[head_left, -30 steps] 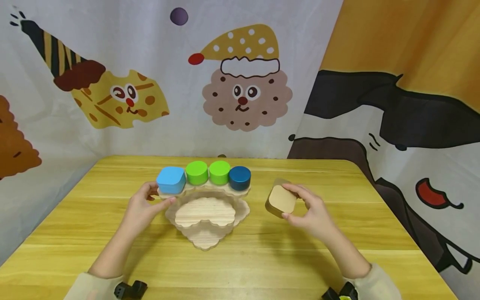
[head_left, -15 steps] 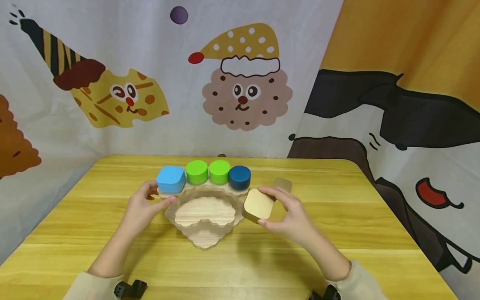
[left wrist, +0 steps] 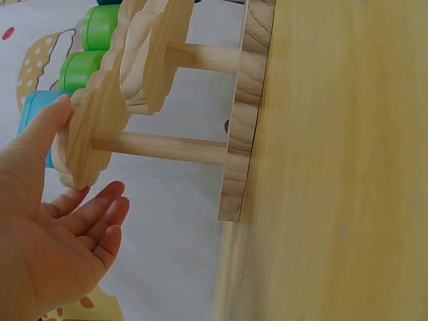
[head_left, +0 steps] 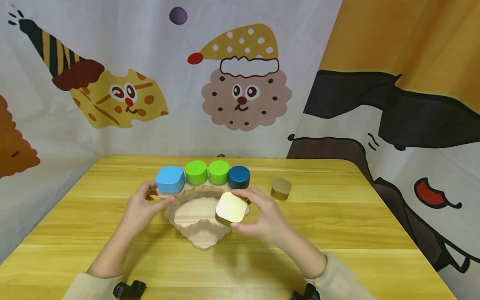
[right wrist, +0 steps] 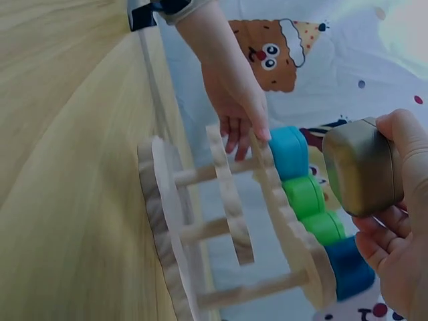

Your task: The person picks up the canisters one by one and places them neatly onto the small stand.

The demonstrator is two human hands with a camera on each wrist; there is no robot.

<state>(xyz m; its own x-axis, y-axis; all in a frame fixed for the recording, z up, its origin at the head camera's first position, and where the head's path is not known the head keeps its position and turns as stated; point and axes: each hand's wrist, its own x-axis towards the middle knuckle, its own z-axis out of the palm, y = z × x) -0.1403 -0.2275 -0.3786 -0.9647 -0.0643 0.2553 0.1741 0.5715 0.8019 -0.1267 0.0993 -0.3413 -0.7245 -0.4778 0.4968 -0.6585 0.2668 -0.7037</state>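
Note:
A tiered wooden stand (head_left: 204,216) with scalloped shelves sits mid-table. Its top tier carries a light blue block (head_left: 170,179), two green cylinders (head_left: 196,172) and a dark blue cylinder (head_left: 239,177). My right hand (head_left: 258,218) grips a gold rounded-square block (head_left: 231,207) over the middle tier's right side; the same gold block (right wrist: 364,167) shows in the right wrist view. My left hand (head_left: 144,204) rests on the top tier's left edge, thumb against the shelf rim (left wrist: 77,144), its fingers (left wrist: 100,214) relaxed below.
A second, smaller gold block (head_left: 281,187) lies on the yellow wooden table (head_left: 337,233) right of the stand. Cartoon-printed cloth hangs behind and to the right. Black wrist-camera mounts (head_left: 129,288) show at the near edge.
My right hand has carried the gold block leftward from the table's right side to above the stand's middle tier, uncovering the smaller gold block. The left hand has stayed put.

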